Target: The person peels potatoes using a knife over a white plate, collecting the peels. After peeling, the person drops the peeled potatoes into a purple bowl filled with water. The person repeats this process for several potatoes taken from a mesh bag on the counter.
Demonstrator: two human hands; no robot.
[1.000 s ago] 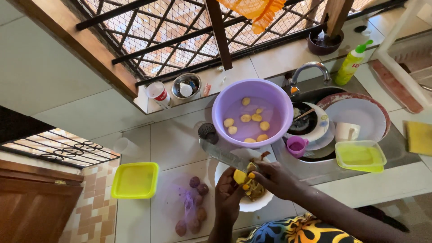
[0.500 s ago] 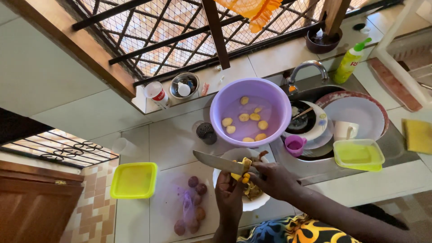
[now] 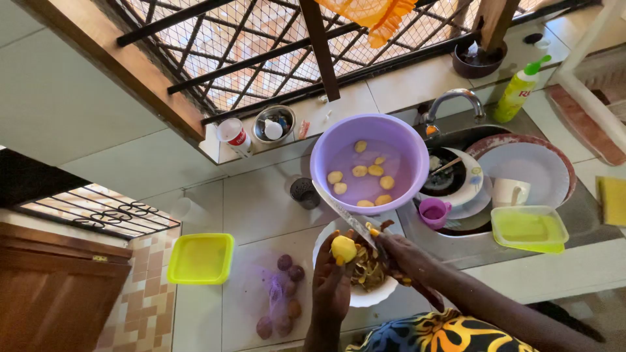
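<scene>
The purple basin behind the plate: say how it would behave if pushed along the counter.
The purple basin looks like thin plastic, so probably light itself. It seems to hold water with peeled pieces, so likely heavier and prone to sloshing. Its wide shape suggests sliding, not tipping.

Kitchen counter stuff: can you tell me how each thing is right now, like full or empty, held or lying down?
Potato: peeled yellow, held in left hand.
Knife: gripped by right hand, blade against the potato.
Purple bowl: holds water and peeled potatoes.
White plate: holds a heap of peelings.
Yellow container: open, empty.
Bag of potatoes: unpeeled, lying on the counter.
Sink: stacked with dishes.
Tap: no water running.
</scene>
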